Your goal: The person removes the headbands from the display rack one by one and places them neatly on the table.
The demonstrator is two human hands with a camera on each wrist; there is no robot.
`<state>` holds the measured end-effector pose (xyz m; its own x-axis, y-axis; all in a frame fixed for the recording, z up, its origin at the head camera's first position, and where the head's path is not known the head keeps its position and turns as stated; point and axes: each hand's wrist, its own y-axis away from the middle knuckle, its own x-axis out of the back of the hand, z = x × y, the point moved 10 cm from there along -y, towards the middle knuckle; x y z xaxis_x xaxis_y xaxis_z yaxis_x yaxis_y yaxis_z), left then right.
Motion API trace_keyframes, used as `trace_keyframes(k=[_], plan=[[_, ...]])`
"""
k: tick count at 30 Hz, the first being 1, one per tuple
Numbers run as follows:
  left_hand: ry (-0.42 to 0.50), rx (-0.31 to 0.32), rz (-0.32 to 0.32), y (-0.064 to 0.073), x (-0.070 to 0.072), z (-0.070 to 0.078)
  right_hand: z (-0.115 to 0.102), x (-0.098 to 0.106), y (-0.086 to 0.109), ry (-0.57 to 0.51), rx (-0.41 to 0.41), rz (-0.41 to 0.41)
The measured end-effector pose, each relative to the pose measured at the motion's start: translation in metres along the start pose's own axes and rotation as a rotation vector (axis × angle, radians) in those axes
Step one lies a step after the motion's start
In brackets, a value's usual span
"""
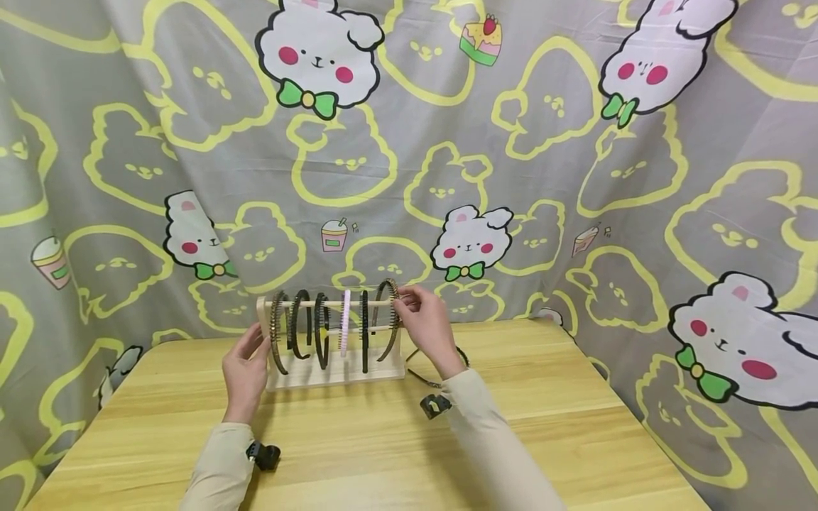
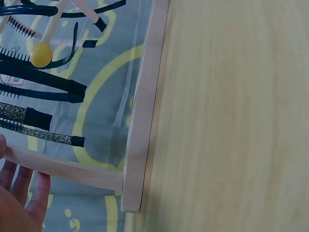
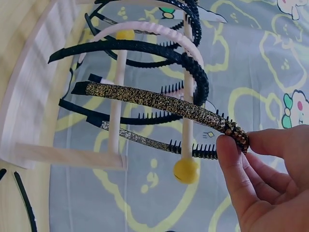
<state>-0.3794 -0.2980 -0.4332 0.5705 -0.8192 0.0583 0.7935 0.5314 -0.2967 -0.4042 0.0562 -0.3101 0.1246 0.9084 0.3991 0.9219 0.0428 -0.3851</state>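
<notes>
A pale wooden rack (image 1: 377, 370) with two rods stands on the table, several headbands hanging across it. At its left end my left hand (image 1: 246, 372) holds the side upright (image 2: 72, 169), fingers on one side and the thumb tip at the other. My right hand (image 1: 427, 328) pinches the top of a black-and-gold glittery headband (image 3: 145, 99) between thumb and fingers, near the yellow knob (image 3: 186, 170) at the rod's right end. Farther along hang a braided black headband (image 3: 130, 47) and a pale pink one (image 1: 345, 323).
Another thin dark headband (image 3: 25, 200) lies on the table right of the rack. The wooden table (image 1: 549, 433) reaches back to a grey patterned curtain (image 1: 409, 128) that surrounds it. Small black cameras (image 1: 265, 455) are strapped at both wrists.
</notes>
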Motion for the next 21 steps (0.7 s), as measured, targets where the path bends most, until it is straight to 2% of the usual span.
trace_keyframes(k=[10,21], plan=[[0.003,0.001,0.003,-0.002,0.000,-0.002,0.008,0.022,0.005,-0.056,-0.028,0.042],[0.004,-0.002,0.007,-0.003,0.000,-0.003,0.026,0.038,0.007,-0.137,-0.063,0.056]])
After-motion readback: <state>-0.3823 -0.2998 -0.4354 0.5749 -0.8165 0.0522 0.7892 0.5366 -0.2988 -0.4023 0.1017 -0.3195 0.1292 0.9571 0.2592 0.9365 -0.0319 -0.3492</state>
